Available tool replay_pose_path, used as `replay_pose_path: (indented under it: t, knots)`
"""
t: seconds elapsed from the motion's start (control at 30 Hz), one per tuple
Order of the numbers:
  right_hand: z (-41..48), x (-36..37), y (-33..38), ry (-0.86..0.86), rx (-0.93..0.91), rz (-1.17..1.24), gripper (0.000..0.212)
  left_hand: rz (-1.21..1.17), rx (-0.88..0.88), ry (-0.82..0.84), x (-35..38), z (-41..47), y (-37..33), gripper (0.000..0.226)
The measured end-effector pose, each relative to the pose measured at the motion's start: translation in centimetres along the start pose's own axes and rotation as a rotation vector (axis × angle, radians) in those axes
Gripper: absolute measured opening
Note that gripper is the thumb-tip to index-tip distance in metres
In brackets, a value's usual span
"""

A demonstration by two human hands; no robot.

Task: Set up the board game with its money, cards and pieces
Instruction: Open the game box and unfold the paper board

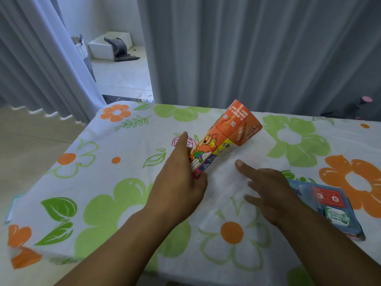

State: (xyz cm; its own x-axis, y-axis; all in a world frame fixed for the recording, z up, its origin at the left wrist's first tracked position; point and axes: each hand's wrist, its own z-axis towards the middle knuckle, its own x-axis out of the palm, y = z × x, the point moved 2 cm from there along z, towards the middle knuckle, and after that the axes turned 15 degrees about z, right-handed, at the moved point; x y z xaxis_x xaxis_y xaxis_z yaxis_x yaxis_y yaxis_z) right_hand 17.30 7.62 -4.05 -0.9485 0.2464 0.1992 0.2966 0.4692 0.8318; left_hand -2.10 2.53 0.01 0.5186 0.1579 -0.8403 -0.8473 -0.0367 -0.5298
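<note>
A folded paper game board [231,133], orange with cartoon prints, stands partly lifted off the table near its middle. My left hand [181,178] grips its near edge, index finger stretched along the fold. My right hand [268,190] lies flat on the white unfolded part of the sheet [224,174], fingers spread and straight. A blue plastic pack [327,207] with a red card and a green card showing inside lies just right of my right hand.
The table carries a white cloth [103,203] with green and orange flowers; its left edge drops to a wooden floor. Grey curtains [247,48] hang right behind the table. Beyond a gap in them sits a white box [103,48].
</note>
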Motion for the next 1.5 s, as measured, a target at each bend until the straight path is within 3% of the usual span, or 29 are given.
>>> replay_pose_path:
  t: [0.1, 0.13, 0.2, 0.27, 0.3, 0.43, 0.53, 0.73, 0.93, 1.17, 1.4, 1.5]
  knots:
    - [-0.4, 0.2, 0.3, -0.133, -0.102, -0.189, 0.117, 0.115, 0.075, -0.054, -0.2, -0.1, -0.2, 0.089]
    - [-0.6, 0.3, 0.6, -0.172, -0.162, -0.232, 0.117, 0.149, 0.095, -0.07, -0.3, -0.2, -0.4, 0.088]
    - [-1.1, 0.4, 1.4, -0.186, -0.27, -0.206, 0.083, 0.201, 0.122, -0.103, -0.4, -0.3, -0.6, 0.086]
    - [-1.4, 0.8, 1.8, -0.039, -0.274, -0.028, 0.045, 0.229, 0.142, -0.139, -0.4, -0.4, -0.8, 0.084]
    - [-1.7, 1.2, 2.0, 0.052, -0.214, 0.09, 0.036, 0.242, 0.157, -0.156, -0.4, -0.4, -0.9, 0.084]
    - [-1.9, 1.7, 2.5, 0.287, 0.032, 0.404, 0.057, 0.331, 0.272, -0.181, -0.1, -0.4, -1.3, 0.085]
    - [-1.5, 1.3, 3.1, 0.35, 0.047, 0.517, 0.069, 0.365, 0.323, -0.155, 0.1, -0.6, -1.3, 0.083]
    - [-1.1, 0.1, 4.3, 0.437, 0.037, 0.418, 0.073, 0.495, 0.424, -0.129, 0.3, -0.8, -1.0, 0.076]
    - [0.5, -1.2, 3.4, 0.322, 0.109, 0.223, 0.073, 0.571, 0.421, 0.06, 1.6, -1.0, 0.0, 0.083]
    - [2.6, -2.4, 0.8, 0.078, 0.163, -0.054, 0.028, 0.538, 0.435, 0.492, 3.1, -2.5, 0.0, 0.105]
    - [3.5, -3.2, -2.0, -0.05, 0.125, -0.361, 0.011, 0.589, 0.327, 0.682, 4.3, -2.5, 2.5, 0.072]
    - [3.5, -3.2, -2.5, -0.066, 0.048, -0.492, 0.015, 0.579, 0.281, 0.774, 5.2, -3.0, 3.3, 0.071]
